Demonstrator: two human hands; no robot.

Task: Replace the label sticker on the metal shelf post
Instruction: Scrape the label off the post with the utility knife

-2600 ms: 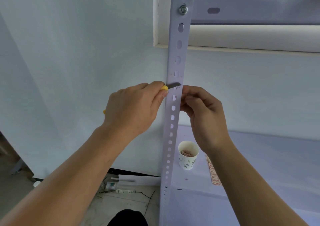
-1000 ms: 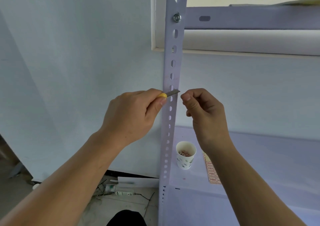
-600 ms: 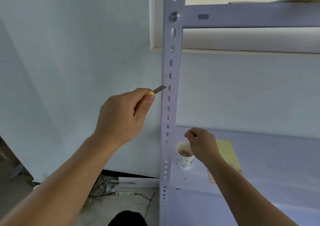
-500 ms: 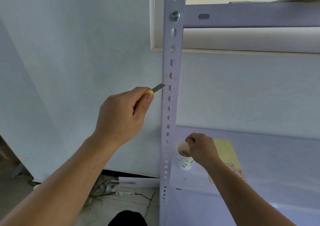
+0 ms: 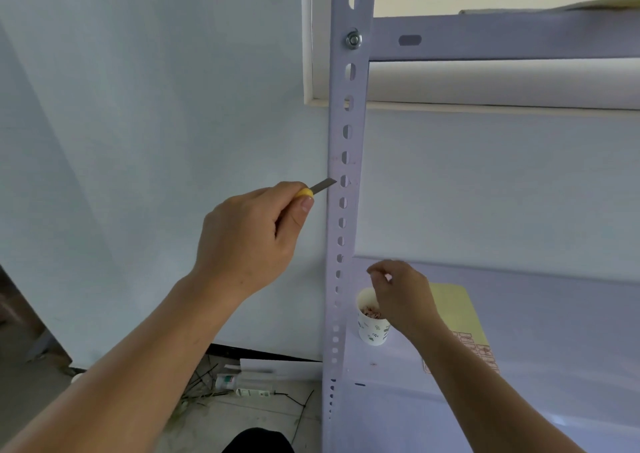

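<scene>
The left hand [image 5: 249, 241] is closed around a yellow-handled knife [image 5: 313, 190], and the tip of its grey blade touches the left edge of the metal shelf post [image 5: 346, 210], beside a scuffed patch between the holes. The right hand [image 5: 401, 293] hangs over a paper cup [image 5: 372, 329] on the lower shelf [image 5: 536, 348], fingertips pinched together; whether they hold anything I cannot tell. The cup stands just right of the post and has reddish scraps inside. Behind the right wrist lies a yellow sticker sheet [image 5: 460, 314], partly hidden by the arm. Bottles [image 5: 242, 385] and cables lie on the floor [image 5: 242, 414] below.
</scene>
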